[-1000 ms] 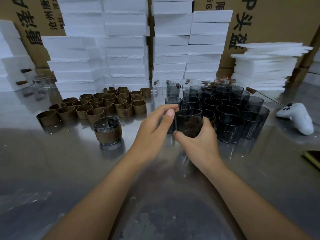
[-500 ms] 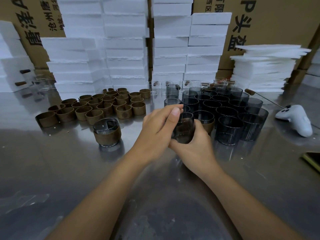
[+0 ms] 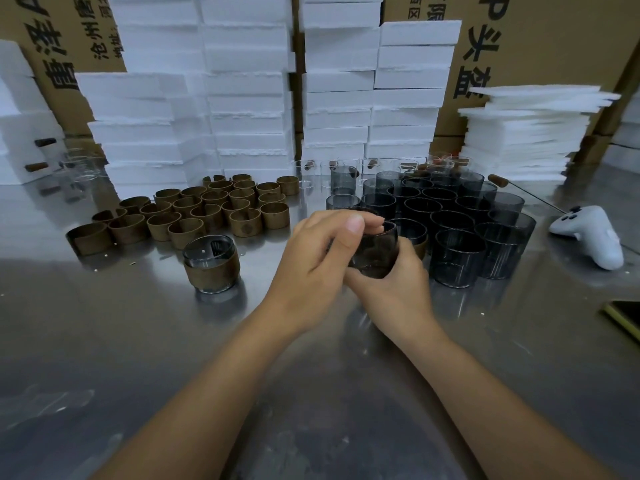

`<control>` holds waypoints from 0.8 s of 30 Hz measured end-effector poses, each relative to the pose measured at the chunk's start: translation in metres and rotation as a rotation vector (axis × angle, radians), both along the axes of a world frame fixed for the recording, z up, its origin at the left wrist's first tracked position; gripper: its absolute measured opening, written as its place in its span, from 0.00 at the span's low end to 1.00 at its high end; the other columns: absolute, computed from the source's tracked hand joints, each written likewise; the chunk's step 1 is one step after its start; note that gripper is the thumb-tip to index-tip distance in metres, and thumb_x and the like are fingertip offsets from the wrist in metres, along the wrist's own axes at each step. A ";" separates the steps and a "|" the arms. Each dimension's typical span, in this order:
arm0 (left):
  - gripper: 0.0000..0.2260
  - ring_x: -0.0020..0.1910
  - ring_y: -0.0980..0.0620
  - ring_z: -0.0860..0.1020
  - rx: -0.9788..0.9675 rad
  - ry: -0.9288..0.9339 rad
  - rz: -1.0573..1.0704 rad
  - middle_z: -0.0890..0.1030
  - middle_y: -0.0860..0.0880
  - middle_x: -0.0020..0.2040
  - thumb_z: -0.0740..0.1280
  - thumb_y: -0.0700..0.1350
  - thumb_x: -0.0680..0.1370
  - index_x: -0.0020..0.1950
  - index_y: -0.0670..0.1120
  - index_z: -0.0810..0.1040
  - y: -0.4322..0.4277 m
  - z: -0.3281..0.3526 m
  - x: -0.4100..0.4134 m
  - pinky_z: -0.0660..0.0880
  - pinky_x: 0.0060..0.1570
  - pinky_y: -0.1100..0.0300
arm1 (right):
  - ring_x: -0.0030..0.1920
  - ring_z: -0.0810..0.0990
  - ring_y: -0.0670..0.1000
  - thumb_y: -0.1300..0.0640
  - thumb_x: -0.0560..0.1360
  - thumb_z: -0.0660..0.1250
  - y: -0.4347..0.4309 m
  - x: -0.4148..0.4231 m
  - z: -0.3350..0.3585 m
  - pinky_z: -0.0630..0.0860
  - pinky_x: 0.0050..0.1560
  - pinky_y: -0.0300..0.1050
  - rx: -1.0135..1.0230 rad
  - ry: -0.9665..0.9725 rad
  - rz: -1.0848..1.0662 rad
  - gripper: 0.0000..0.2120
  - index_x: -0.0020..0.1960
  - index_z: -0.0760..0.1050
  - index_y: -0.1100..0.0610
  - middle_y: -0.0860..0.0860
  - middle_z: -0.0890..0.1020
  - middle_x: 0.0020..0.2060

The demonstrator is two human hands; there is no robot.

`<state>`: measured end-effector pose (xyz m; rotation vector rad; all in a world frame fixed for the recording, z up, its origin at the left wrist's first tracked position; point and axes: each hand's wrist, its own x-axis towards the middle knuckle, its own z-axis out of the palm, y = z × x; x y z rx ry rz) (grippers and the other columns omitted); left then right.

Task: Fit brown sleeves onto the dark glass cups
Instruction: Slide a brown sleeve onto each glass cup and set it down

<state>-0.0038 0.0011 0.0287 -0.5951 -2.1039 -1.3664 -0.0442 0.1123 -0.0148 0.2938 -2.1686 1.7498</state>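
Gripping one dark glass cup (image 3: 375, 252) between them, both hands sit mid-table. The left hand (image 3: 318, 261) curls its fingers and thumb over the rim from the left, and the right hand (image 3: 394, 292) wraps the base and right wall from below. The hands cover most of the wall, so I cannot tell if a sleeve is on it. Packed dark cups (image 3: 450, 220) stand directly behind and to the right, the nearest just beside the right knuckles, so there is little room that way. To the left, a gap of bare steel table (image 3: 138, 358) separates the hands from a sleeved cup (image 3: 211, 263), which stands upright and alone. Loose brown sleeves (image 3: 207, 211) cluster behind it, well apart from the hands. The nearer part of the table is wide open steel under both forearms. Far right, a white controller (image 3: 588, 237) lies beside the cup block, and a flat dark object (image 3: 623, 318) is cut off by the frame edge. White foam blocks (image 3: 242, 98) and cardboard boxes (image 3: 554, 46) wall off the back.
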 end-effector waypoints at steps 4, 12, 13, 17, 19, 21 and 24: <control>0.16 0.57 0.54 0.78 0.023 -0.020 0.044 0.83 0.55 0.50 0.52 0.55 0.79 0.52 0.55 0.78 -0.006 -0.003 -0.004 0.70 0.62 0.47 | 0.36 0.75 0.33 0.57 0.62 0.75 0.002 0.000 0.001 0.68 0.31 0.24 -0.002 -0.002 -0.037 0.17 0.44 0.70 0.47 0.43 0.78 0.36; 0.18 0.62 0.62 0.74 0.009 -0.213 0.005 0.80 0.57 0.58 0.54 0.56 0.78 0.63 0.53 0.75 -0.013 -0.011 -0.012 0.67 0.62 0.68 | 0.36 0.75 0.33 0.56 0.62 0.75 0.004 0.001 0.004 0.67 0.31 0.23 -0.018 -0.022 -0.028 0.16 0.44 0.70 0.47 0.43 0.78 0.37; 0.19 0.62 0.65 0.73 0.019 -0.231 -0.012 0.79 0.58 0.60 0.55 0.57 0.79 0.65 0.53 0.74 -0.013 -0.011 -0.012 0.66 0.60 0.73 | 0.36 0.75 0.33 0.57 0.62 0.75 0.004 0.001 0.004 0.67 0.32 0.24 -0.020 -0.023 -0.022 0.16 0.44 0.71 0.47 0.43 0.78 0.37; 0.28 0.63 0.69 0.70 0.053 -0.256 -0.022 0.75 0.59 0.65 0.61 0.61 0.71 0.70 0.52 0.69 -0.011 -0.012 -0.013 0.66 0.57 0.77 | 0.38 0.78 0.35 0.53 0.64 0.76 0.002 0.003 0.004 0.70 0.34 0.25 -0.056 -0.027 0.013 0.16 0.47 0.72 0.48 0.43 0.80 0.39; 0.34 0.61 0.70 0.70 0.090 -0.300 -0.009 0.73 0.59 0.66 0.64 0.62 0.67 0.71 0.53 0.66 -0.010 -0.013 -0.014 0.67 0.56 0.78 | 0.39 0.78 0.34 0.50 0.63 0.75 0.000 0.006 0.005 0.71 0.34 0.26 -0.057 -0.026 0.034 0.17 0.48 0.72 0.48 0.42 0.80 0.39; 0.37 0.59 0.70 0.71 0.143 -0.362 -0.020 0.73 0.57 0.65 0.67 0.60 0.64 0.71 0.50 0.66 -0.009 -0.014 -0.015 0.67 0.51 0.81 | 0.39 0.79 0.34 0.53 0.63 0.76 -0.001 0.008 0.006 0.71 0.36 0.26 -0.067 -0.015 0.059 0.18 0.49 0.73 0.49 0.42 0.81 0.40; 0.25 0.57 0.67 0.75 0.194 -0.427 -0.062 0.78 0.54 0.59 0.71 0.51 0.68 0.64 0.51 0.72 -0.007 -0.015 -0.017 0.70 0.51 0.76 | 0.41 0.80 0.35 0.61 0.64 0.76 -0.003 0.008 0.006 0.73 0.38 0.27 -0.083 0.004 0.102 0.20 0.53 0.74 0.53 0.43 0.82 0.42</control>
